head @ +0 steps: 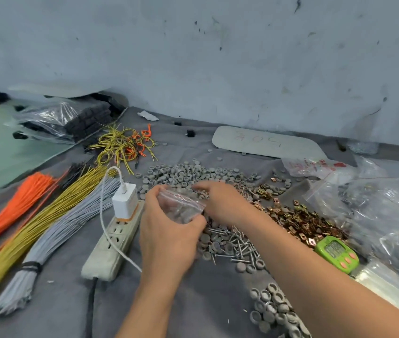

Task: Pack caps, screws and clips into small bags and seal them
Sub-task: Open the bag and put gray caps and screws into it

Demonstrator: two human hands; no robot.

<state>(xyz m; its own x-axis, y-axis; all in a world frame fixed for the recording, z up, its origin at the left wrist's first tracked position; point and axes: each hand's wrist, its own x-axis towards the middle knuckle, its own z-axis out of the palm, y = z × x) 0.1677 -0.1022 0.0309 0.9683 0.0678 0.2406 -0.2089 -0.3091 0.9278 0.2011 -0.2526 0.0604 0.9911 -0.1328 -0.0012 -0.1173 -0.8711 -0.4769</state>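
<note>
Left hand (169,232) grips the small clear bag (181,203), held up between the grey caps (188,173) and the screws (238,245). The right hand (220,201) curls at the bag's mouth, but I can't tell if it's pinching anything. It looks like filling, so next the mouth must stay open for more parts before the zip is pressed shut.

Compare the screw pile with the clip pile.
The screws are silver, long and thin; the clips are coppery, flat and squarish. The screws form a small heap mixed with grey caps; the clips spread wider, reaching the green timer. Both lie loose on the grey cloth.
</note>
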